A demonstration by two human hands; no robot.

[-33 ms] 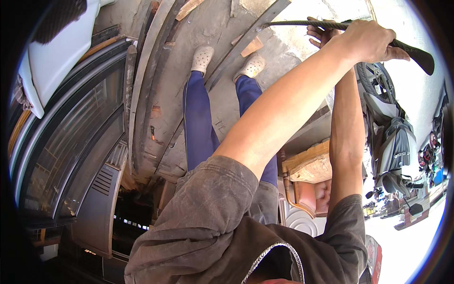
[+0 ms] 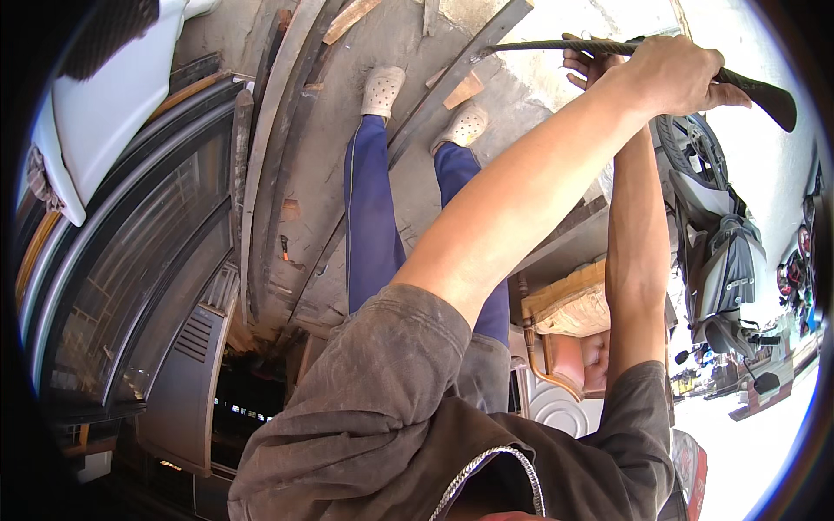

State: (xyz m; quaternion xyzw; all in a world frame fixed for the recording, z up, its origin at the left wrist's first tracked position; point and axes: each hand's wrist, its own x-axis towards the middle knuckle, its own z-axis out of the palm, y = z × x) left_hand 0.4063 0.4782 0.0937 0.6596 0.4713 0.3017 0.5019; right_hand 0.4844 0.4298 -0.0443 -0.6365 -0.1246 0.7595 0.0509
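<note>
Both arms stretch far out, so the long dark rod [image 2: 608, 45] is gripped at two spots close together, probably for leverage and steadiness. The left hand [image 2: 673, 74] is clenched around it near the thicker black handle end on the right — the right hand [image 2: 584, 65] curls on just beside. The rod looks thin, twisted and rope-like, running left above the concrete floor [image 2: 347, 174].

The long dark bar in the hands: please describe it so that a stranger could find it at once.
Follow the two bare forearms up to the top right of the picture. There the left hand and the right hand grip a thin dark bar lying almost level. Unlike the flat steel strips on the concrete below, it is round, ribbed and has a thick black handle.
</note>
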